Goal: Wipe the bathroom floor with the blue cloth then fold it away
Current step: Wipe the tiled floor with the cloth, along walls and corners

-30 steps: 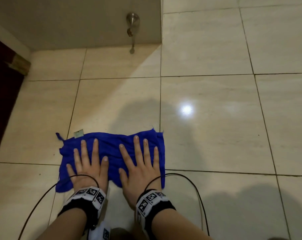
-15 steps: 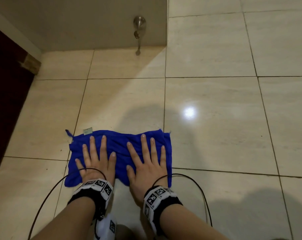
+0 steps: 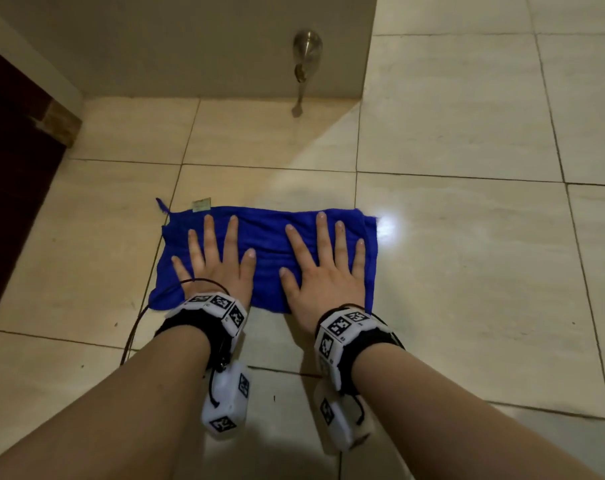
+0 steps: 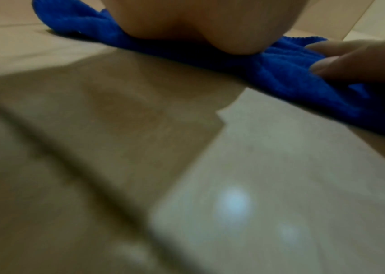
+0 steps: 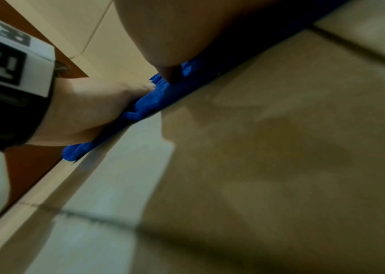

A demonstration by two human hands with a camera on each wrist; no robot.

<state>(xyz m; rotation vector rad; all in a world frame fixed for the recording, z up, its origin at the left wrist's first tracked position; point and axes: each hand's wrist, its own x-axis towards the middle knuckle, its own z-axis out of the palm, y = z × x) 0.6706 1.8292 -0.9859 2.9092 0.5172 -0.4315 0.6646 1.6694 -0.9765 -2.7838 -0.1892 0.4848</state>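
Observation:
A blue cloth (image 3: 268, 261) lies spread flat on the beige tiled floor (image 3: 467, 271), a small pale label at its far left corner. My left hand (image 3: 214, 258) presses flat on the cloth's left half with fingers straight and spread. On the right half my right hand (image 3: 323, 261) presses the same way, its heel at the near hem. In the left wrist view the cloth (image 4: 280, 74) shows under my palm (image 4: 186, 22). The right wrist view shows the cloth (image 5: 149, 103) edge-on beneath both hands.
A grey wall (image 3: 190, 46) rises beyond the cloth, with a metal doorstop (image 3: 306, 50) fixed to it near the corner. A dark wooden door or frame (image 3: 13, 174) runs along the left. Floor tiles stretch away to the right and toward me.
Both hands have pushed the cloth forward across the floor, away from me and toward the wall. My arms are stretched further out.

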